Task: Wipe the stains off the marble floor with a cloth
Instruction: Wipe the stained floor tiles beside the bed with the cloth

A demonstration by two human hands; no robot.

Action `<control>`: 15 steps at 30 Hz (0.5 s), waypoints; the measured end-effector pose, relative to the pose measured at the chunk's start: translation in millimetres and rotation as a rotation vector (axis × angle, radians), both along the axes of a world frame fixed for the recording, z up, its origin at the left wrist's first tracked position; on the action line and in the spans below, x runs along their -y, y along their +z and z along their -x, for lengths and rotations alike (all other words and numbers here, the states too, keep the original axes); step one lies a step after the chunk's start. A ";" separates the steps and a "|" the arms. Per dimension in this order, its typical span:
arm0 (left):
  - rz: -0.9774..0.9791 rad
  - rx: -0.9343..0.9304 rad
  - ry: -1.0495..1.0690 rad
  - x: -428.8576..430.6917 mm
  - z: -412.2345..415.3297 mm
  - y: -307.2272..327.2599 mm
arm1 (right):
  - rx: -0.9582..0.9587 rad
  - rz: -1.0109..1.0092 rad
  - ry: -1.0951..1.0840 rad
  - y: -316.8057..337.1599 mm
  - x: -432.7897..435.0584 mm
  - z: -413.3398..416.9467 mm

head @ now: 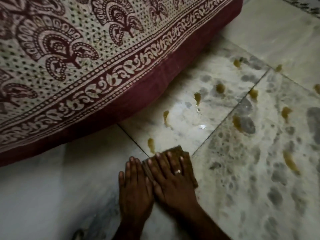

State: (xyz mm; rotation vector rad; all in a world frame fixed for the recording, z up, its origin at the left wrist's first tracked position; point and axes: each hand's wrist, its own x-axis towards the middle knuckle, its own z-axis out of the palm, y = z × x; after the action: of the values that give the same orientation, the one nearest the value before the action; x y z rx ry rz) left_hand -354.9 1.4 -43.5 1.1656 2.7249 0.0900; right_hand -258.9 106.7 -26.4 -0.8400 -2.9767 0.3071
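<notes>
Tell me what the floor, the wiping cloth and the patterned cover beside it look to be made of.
Floor: polished stone, likely marble; grey veining, glossy reflections, thin joints.
Cloth: brown fabric, folded, matte; possibly cotton, too blurred to confirm.
Cover: printed textile, maroon on cream, soft drape.

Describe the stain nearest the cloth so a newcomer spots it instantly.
Find the maroon patterned bedspread at upper left, then the brown cloth on the floor below its edge. The stain is the small yellow-brown streak just past the cloth's far left corner; every other stain lies farther up and right.
</notes>
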 end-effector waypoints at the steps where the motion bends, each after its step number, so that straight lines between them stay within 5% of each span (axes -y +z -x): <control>1: -0.009 0.004 0.012 0.3 2.1 0.5 | -0.007 -0.012 0.045 -0.9 -13.7 12.7; 7: -0.075 0.005 0.024 0.9 3.4 2.2 | 0.135 -0.051 -0.085 -1.8 -95.7 28.0; 12: -0.102 0.010 0.020 3.0 1.5 1.1 | 0.147 -0.064 -0.350 -3.3 -71.5 -28.7; 15: -0.175 0.049 0.079 2.4 3.8 0.4 | 0.145 -0.083 -0.170 0.2 -25.7 -39.8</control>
State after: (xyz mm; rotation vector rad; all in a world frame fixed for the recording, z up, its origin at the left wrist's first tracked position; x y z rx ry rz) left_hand -358.7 -0.9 -43.1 1.0822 2.7647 0.3695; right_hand -219.1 132.4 -26.3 -1.1430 -2.9947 0.1207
